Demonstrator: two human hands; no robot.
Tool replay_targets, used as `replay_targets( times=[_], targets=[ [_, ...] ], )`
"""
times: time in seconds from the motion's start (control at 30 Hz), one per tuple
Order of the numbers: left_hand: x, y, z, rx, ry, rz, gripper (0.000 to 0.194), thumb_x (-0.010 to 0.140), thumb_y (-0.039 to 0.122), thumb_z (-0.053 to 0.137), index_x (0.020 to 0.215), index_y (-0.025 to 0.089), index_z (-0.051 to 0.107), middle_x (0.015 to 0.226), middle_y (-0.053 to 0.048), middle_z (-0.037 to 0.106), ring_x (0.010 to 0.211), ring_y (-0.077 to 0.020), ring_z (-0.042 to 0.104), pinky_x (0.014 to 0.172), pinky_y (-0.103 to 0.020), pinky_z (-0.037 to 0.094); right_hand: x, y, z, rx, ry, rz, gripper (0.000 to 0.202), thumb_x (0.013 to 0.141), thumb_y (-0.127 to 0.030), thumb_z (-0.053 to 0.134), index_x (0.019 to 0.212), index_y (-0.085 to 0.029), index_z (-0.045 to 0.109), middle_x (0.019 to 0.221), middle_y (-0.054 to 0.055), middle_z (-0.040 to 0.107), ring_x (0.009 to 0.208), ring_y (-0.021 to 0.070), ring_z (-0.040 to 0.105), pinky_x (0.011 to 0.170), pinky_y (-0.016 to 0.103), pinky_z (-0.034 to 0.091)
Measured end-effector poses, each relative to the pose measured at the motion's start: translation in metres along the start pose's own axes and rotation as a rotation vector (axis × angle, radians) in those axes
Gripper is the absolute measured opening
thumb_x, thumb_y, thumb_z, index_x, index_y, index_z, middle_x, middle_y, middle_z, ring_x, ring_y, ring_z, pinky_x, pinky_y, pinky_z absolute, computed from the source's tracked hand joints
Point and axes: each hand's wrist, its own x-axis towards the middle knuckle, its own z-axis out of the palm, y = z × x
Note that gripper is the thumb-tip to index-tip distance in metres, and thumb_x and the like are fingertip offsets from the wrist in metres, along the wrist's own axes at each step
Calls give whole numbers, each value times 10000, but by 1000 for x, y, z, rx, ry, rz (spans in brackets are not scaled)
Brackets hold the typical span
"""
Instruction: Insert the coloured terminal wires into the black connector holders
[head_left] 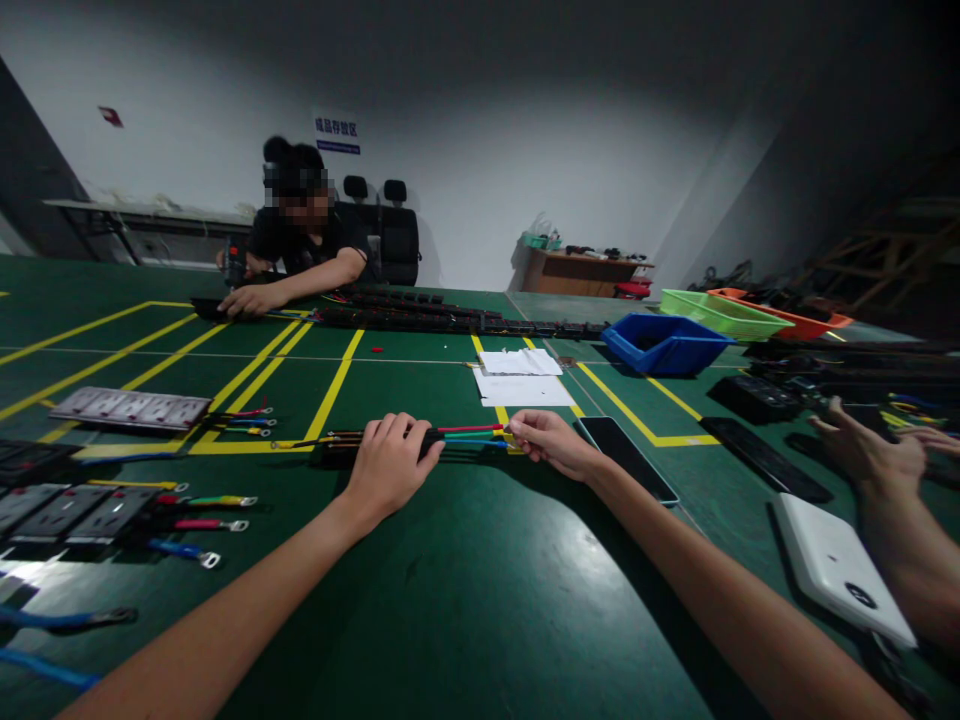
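My left hand [386,465] is wrapped over a dark, narrow wired block [341,452] lying on the green table; my palm and fingers hide most of it. Out of its right side run a red wire [469,430] and a blue wire [472,444], with a green one between them. Thin leads with a ring terminal [276,445] stick out at its left. My right hand [551,442] pinches the tip of the red wire between thumb and fingers. The blue wire's end lies close below those fingertips.
Socket strips [131,408] with ring-ended wires lie at left. Ahead are white papers [521,385] and a blue bin [664,345]. A phone [626,458] and a white device [840,570] lie at right, near another person's hand [874,460]. Across the table a person [300,230] works with a tool.
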Motion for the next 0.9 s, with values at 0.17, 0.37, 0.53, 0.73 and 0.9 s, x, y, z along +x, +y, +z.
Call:
replay_targets(
  times=[0.17,0.37,0.53,0.73,0.9],
  targets=[
    [0,2,-1,36,3,-6,414,1012,444,403,1169,145,644,1092,-123,648,1024,-282,573,878,-450,446,0,0,1,14,4,-2,400,741,-514,809,782,-169,611,619,-49,523,498,52,438,421,165,326],
    [0,2,-1,23,11,-6,423,1012,455,393,1170,154,644,1090,-120,649,1020,-282,576,874,-450,448,-1,-2,2,20,-1,1,402,748,-517,803,763,-167,607,642,-40,546,502,47,447,424,163,324],
    [0,2,0,6,11,-12,419,1012,459,390,1162,161,644,1084,-111,648,1016,-273,580,883,-445,447,0,-1,2,3,14,-10,420,757,-552,783,776,-167,616,628,-42,544,495,49,441,424,172,326],
    [0,1,0,-17,15,-6,429,1015,469,375,1156,164,643,1085,-111,650,1005,-268,580,881,-451,453,0,-1,2,3,-4,-10,406,761,-539,789,788,-166,629,613,-47,524,490,48,427,417,170,317],
    [-1,0,0,-21,27,-3,418,1012,467,384,1147,172,647,1076,-108,652,1001,-269,580,877,-451,451,0,-2,2,-16,6,-17,414,723,-538,816,809,-171,644,609,-45,528,490,60,422,410,183,320]
  ],
)
